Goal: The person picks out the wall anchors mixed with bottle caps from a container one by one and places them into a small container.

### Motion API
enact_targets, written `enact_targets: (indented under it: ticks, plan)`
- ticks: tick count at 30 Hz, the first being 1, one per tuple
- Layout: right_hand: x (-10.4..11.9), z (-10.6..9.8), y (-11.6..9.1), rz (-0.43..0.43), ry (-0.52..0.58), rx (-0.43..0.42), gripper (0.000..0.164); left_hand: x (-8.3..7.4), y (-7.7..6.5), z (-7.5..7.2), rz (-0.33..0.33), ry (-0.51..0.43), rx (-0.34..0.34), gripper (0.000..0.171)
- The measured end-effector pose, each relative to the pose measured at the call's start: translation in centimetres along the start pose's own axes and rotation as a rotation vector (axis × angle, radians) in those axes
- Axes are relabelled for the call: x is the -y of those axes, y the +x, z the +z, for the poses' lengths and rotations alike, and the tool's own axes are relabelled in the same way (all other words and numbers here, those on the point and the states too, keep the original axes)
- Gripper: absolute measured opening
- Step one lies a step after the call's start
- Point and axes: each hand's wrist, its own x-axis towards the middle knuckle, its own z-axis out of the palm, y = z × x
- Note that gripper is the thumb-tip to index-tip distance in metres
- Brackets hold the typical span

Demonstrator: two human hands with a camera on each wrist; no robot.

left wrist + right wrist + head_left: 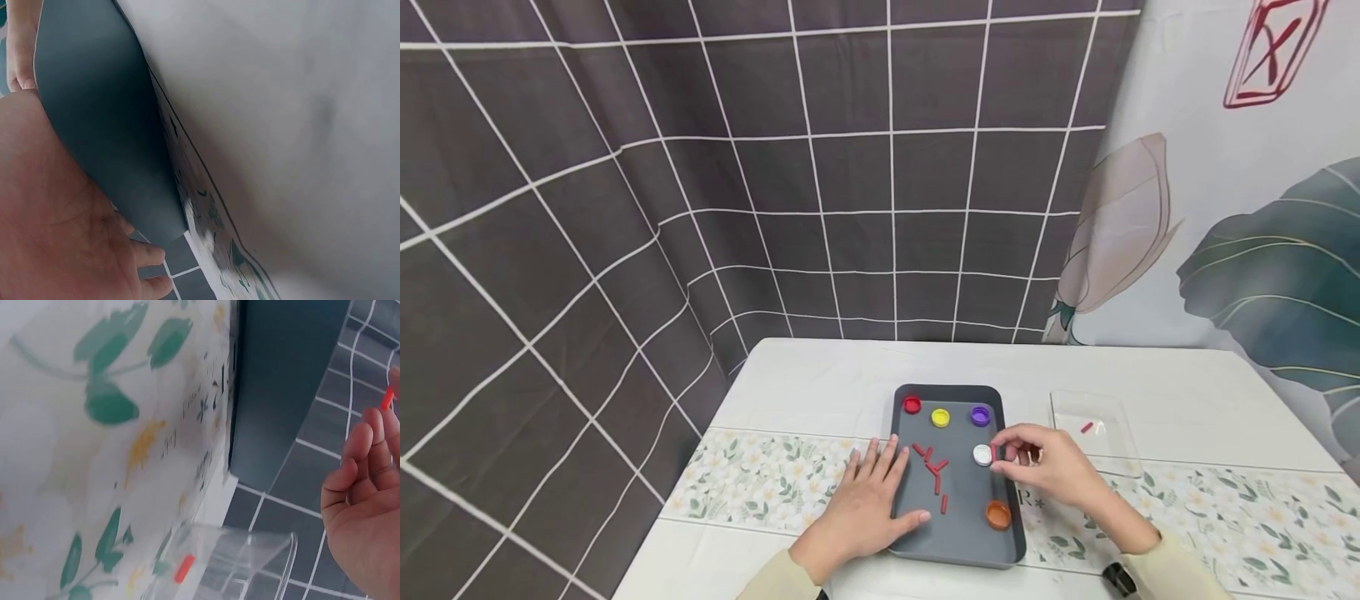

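My right hand pinches a small red stick between thumb and fingertips, over the right side of a grey tray. That stick is right beside a white round cap. With fingers spread, my left hand rests at the tray's left edge, its thumb reaching over the rim. Several more red sticks lie scattered in the tray's middle. Along its far end stand a red cap, a yellow cap and a purple cap. An orange-brown cap sits near the close right corner.
To the right of the tray stands a clear plastic box with one red stick in it. A white cloth with a floral band covers the table. Behind hangs a dark curtain with white grid lines.
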Motion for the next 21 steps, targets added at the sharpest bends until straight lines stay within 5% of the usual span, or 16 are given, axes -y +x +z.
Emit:
enact_targets:
  ticks: [9, 21]
  plan:
    - [-0.7, -2.0, -0.5, 0.044, 0.063, -0.055, 0.024, -0.2, -0.1, -0.2, -0.009, -0.013, -0.004, 0.093]
    - [-2.7, -5.3, -1.3, 0.106, -0.004, -0.097, 0.022, -0.1, -0.1, -0.2, -0.004, -0.026, 0.003, 0.093]
